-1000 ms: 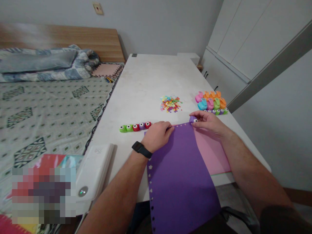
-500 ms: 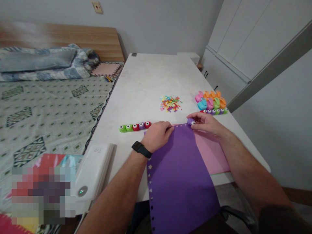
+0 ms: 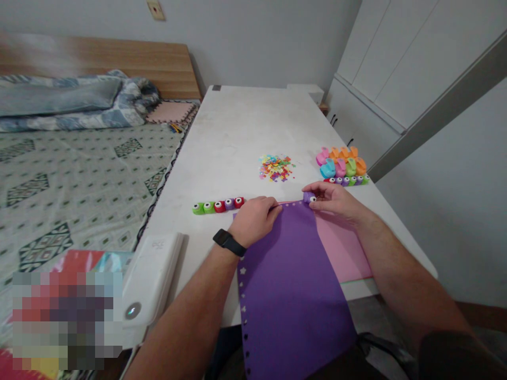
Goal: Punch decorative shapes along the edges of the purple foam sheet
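Note:
A sheet of purple paper [image 3: 295,274] slants from the table down over my lap, with a row of small punched shapes along its left edge and several along its far edge. My left hand [image 3: 258,217] pinches the far edge near the left corner; a dark watch is on that wrist. At the far right corner my right hand [image 3: 330,200] grips a small purple craft punch [image 3: 309,198], which sits on the paper's edge. Pink paper [image 3: 344,248] lies beneath, partly covered by the purple sheet and my right forearm.
Colourful paper cut-outs [image 3: 275,168] lie in a pile beyond my hands. A row of small punches [image 3: 219,206] stands left of my left hand, and larger punches [image 3: 343,162] stand at the right edge. A white machine [image 3: 152,279] rests on the white table [image 3: 245,124], beside a bed [image 3: 91,169].
Almost nothing differs. Both hands keep their hold on the purple paper and the punch, and the whole view has shifted very slightly.

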### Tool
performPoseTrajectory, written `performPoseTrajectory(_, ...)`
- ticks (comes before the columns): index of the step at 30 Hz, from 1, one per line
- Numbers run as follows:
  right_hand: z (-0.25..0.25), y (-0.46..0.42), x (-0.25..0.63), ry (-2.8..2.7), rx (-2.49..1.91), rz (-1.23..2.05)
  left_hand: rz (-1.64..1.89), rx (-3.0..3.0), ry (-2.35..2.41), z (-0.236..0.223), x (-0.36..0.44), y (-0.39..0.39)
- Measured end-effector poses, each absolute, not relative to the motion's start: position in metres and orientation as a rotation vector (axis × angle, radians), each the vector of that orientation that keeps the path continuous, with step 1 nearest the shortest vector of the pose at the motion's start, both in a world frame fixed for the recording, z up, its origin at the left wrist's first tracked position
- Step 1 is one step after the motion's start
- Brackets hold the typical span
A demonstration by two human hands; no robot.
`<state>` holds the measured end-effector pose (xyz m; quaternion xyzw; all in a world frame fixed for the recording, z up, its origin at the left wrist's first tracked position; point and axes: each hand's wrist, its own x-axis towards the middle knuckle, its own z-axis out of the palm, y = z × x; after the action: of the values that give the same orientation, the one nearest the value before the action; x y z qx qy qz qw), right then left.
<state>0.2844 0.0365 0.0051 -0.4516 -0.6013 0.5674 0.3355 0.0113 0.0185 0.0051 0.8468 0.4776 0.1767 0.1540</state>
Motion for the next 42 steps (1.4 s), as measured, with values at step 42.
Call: performPoseTrajectory(42, 0.0085, 0.034, 0.2845, -1.576, -1.176, 1.5, 0.502, 2.432, 1.381, 0.005, 0.0119, 0.0183)
